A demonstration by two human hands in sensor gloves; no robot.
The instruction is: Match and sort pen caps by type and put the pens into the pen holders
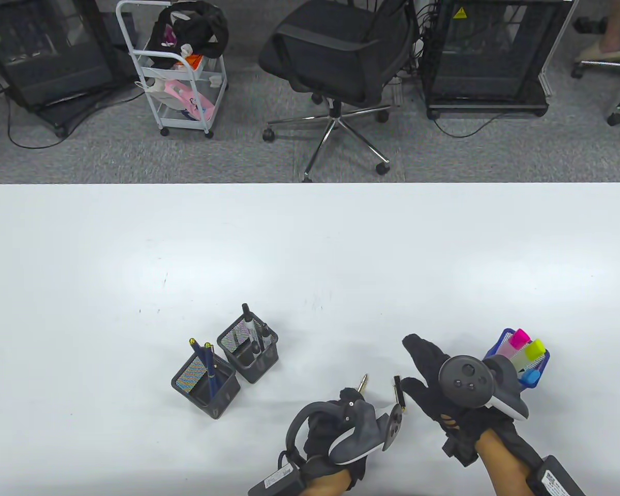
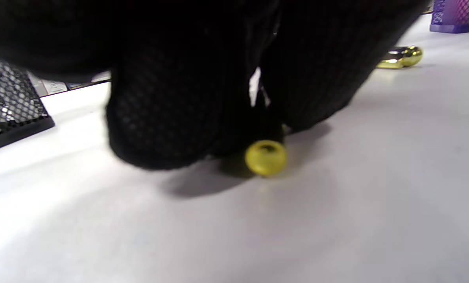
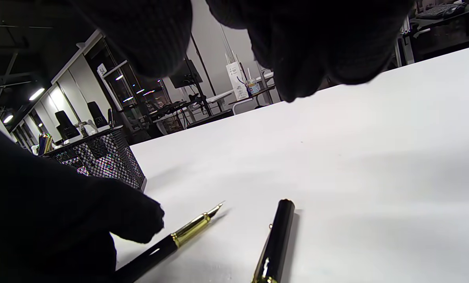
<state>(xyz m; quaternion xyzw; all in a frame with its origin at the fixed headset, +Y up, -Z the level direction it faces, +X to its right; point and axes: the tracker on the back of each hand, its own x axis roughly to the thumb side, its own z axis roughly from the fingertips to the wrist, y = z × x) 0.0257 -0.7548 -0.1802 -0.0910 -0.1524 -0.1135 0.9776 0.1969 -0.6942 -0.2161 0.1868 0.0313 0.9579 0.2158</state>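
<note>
An uncapped black fountain pen (image 3: pixel 167 243) with a gold nib (image 1: pixel 362 385) lies low on the white table (image 1: pixel 310 258). My left hand (image 1: pixel 347 400) grips its barrel, and its gold end (image 2: pixel 266 157) shows under the gloved fingers (image 2: pixel 159 118). The black cap with gold trim (image 1: pixel 399 396) lies on the table just right of the pen, also seen as the cap (image 3: pixel 276 243) and the cap (image 2: pixel 401 57). My right hand (image 1: pixel 418 364) hovers open beside the cap, fingers (image 3: pixel 297 47) spread above it, holding nothing.
Two black mesh holders stand to the left: the near holder (image 1: pixel 205 385) holds blue pens, the far holder (image 1: pixel 248 349) holds markers. A blue mesh holder (image 1: pixel 522 356) with highlighters stands right of my right hand. An office chair (image 1: pixel 341 57) is beyond the table.
</note>
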